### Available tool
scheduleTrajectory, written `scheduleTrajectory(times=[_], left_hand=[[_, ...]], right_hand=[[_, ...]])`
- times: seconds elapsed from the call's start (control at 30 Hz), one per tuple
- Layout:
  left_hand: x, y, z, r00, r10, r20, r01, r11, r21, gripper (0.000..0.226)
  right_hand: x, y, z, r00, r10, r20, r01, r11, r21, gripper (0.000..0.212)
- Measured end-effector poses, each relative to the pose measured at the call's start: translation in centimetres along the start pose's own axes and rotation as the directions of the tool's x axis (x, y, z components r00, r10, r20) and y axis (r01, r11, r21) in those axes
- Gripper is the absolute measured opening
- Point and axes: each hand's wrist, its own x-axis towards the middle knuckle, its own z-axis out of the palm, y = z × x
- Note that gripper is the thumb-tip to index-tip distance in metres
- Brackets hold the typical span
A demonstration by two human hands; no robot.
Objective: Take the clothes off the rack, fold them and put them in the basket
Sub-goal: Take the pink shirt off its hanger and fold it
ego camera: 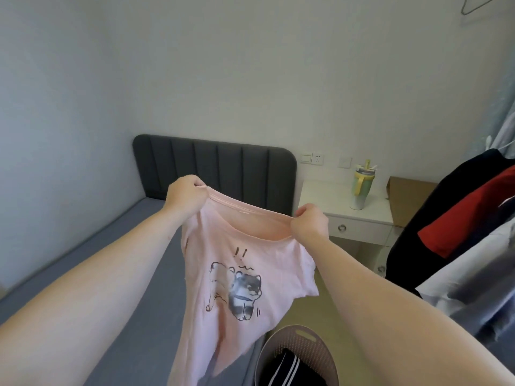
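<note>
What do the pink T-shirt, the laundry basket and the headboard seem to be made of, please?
The pink T-shirt looks like thin, matte knit, probably cotton jersey: it droops in soft folds, with a ribbed collar. The laundry basket looks like pale, smooth moulded plastic: perforated wall, cut-out handle. The headboard seems padded dark grey fabric upholstery: vertical channels, no shine.

Only legible sign: two black exclamation marks (240,253), hand-drawn and tilted, printed on the front of the pink T-shirt (206,246) just above a cartoon dog (237,293). Beneath the marks, a short wavy line; beside the dog's hind paw, two short upright strokes. No letters or numbers readable on the shirt. Dark band (365,171) round the top of the tumbler (361,193) on the white bedside table (320,196): possibly a label, too small to read.
</note>
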Motion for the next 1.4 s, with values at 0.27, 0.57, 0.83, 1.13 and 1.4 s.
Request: scheduleTrajectory(times=[0.27,0.57,0.83,1.13,1.4], left_hand=[[0.0,-2.5,-0.2,0.992,0.106,0.074,-0.109,0.994,0.026,0.007],[0.0,-4.5,-1.0,0.977,0.174,0.126,-0.198,0.958,0.206,0.048],[-0.3,-5.0,-1.0,0.997,0.069,-0.017,-0.067,0.993,0.093,0.039],[-1.2,-5.0,-0.9,0.983,0.159,0.089,-0.166,0.983,0.074,0.035],[-0.8,-5.9,-1.7,0.955,0.047,0.293,-0.104,0.978,0.182,0.015]], right_hand=[[0.1,-0.3,-0.6,0.996,-0.076,0.041,0.083,0.972,-0.219,0.024],[1.0,-0.1,-1.0,0.992,-0.005,0.126,0.037,0.968,-0.248,0.02],[0.7,-0.4,-0.6,0.989,-0.029,0.146,0.099,0.858,-0.504,0.013],[1.5,0.1,-0.1,0.972,0.198,0.127,-0.213,0.97,0.117,0.028],[1.5,0.5,-0.6,0.978,0.061,0.198,-0.025,0.983,-0.18,0.037]])
